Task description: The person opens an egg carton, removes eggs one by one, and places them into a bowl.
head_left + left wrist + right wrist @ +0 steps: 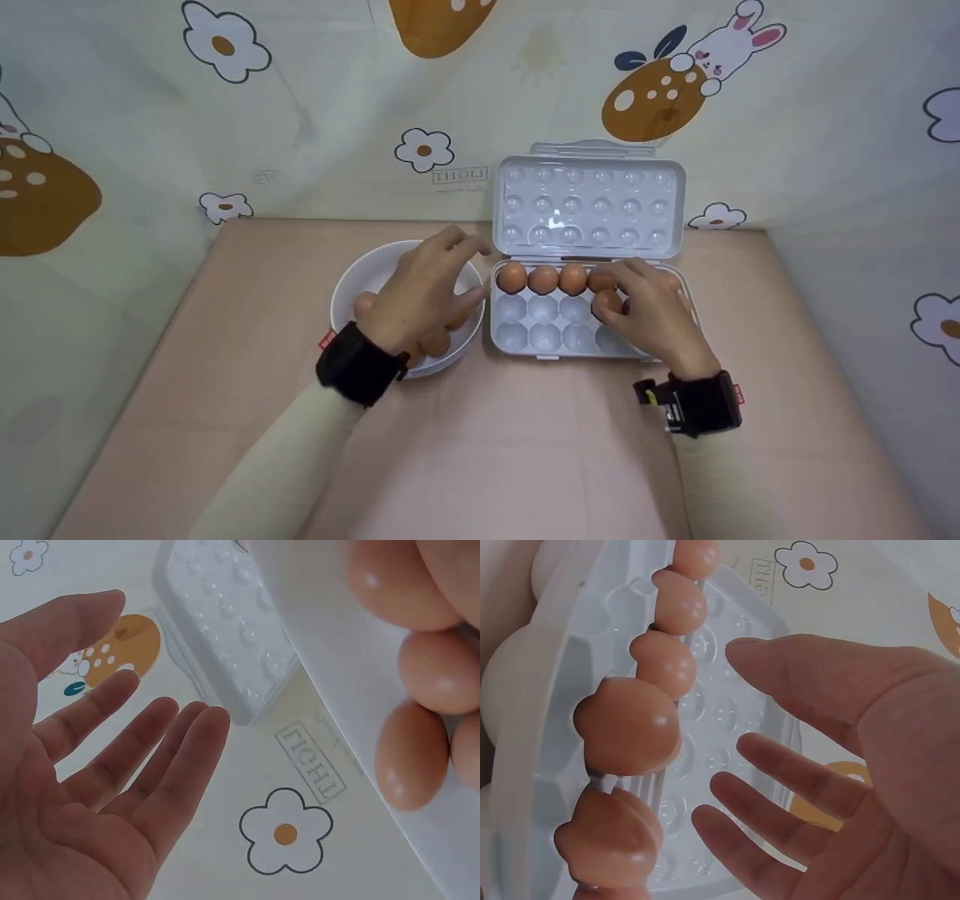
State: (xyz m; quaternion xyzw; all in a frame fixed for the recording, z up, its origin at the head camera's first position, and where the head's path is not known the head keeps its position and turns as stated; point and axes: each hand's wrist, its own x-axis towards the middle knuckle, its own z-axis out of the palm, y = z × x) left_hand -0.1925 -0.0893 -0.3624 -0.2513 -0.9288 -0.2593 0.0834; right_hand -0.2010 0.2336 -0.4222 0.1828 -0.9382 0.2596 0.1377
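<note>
My left hand (424, 292) hovers over the white bowl (371, 262), fingers spread and holding nothing; several brown eggs (411, 754) lie in the bowl below. At the open egg box (544, 309), my right hand (654, 319) is over the right side of the tray. Its fingers (791, 821) are extended and apart, with no egg between them in the right wrist view. Brown eggs (543, 280) fill cups along the back row. One egg (606, 306) sits in the middle row, right at my right thumb. The hand partly hides the right-hand cups.
The box's dimpled lid (585, 217) leans back upright, close to the patterned backdrop (315, 135). Box and bowl stand side by side on a pink cloth-covered table (480, 450). Black camera bands (705, 405) are strapped round both wrists.
</note>
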